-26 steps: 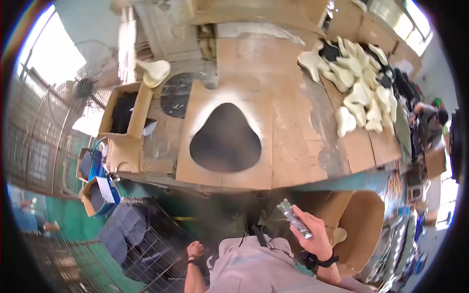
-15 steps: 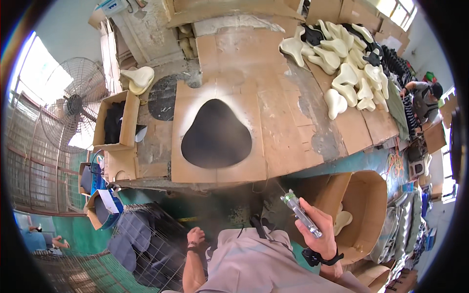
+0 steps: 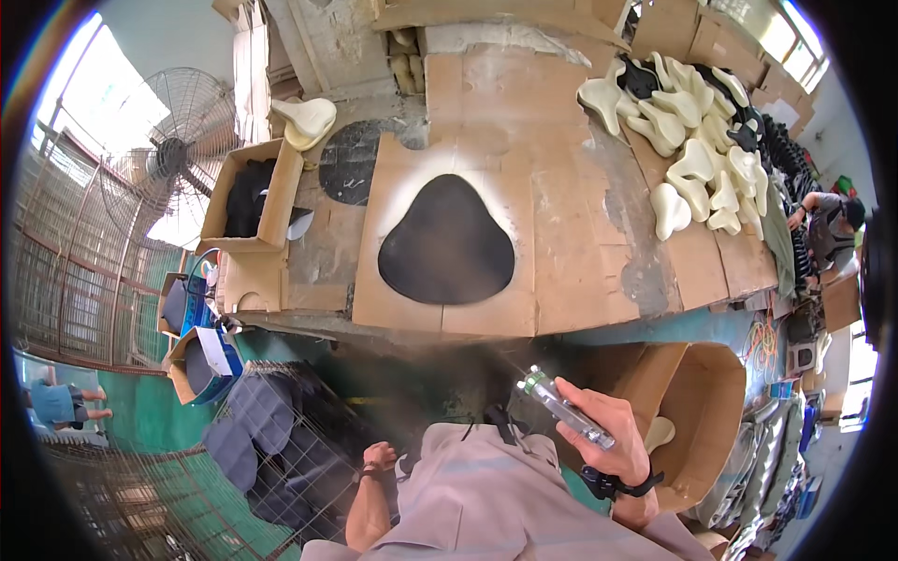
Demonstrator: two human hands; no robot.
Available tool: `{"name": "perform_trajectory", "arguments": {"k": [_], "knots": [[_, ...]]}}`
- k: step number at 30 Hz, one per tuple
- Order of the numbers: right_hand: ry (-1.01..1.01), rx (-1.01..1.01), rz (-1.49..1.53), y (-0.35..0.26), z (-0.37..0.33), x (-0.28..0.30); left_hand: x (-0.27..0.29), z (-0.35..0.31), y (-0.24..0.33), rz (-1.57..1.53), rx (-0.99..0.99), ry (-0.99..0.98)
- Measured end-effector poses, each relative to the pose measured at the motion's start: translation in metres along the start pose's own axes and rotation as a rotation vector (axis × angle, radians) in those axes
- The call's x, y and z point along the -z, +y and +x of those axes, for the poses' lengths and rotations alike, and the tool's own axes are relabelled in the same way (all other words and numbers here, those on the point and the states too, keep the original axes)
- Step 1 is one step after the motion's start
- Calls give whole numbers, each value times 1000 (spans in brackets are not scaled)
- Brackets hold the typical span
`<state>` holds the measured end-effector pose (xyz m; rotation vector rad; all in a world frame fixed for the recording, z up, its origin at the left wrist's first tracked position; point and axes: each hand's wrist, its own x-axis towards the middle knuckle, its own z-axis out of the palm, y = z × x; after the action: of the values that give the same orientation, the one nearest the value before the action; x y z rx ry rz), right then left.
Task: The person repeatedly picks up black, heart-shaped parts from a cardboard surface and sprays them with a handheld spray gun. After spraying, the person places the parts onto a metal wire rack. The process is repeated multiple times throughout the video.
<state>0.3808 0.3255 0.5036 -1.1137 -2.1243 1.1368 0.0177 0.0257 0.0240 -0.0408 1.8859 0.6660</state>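
My right hand is wrapped round a silvery spray gun with a green ring near its nozzle, held in front of my body below the table's front edge. Faint mist hangs by the nozzle. On the table, a rounded triangular black sheet lies flat on a square of cardboard, with whitish overspray around its upper edges. My left hand, fingers curled in and seemingly holding nothing, hangs low beside my trousers, near a wire rack with dark grey sheets.
Cream saddle-shaped foam pads are heaped at the table's far right. A carton of black material stands at left, with another pad behind it. A large carton is at my right. A fan and a person are farther off.
The view has shifted, so the table and black sheet appear farther right and slightly higher. The spray gun sits a little farther left in view, still in my right hand.
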Motion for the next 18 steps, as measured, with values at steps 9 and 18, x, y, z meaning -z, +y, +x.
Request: {"name": "perform_trajectory", "arguments": {"k": [9,18], "knots": [[-13,-127,-4,3,-21,8,3,42,-17,76,-191,-101],[239,-295,0,22,-49,18,-8,45,67,-407,40,-438]]}}
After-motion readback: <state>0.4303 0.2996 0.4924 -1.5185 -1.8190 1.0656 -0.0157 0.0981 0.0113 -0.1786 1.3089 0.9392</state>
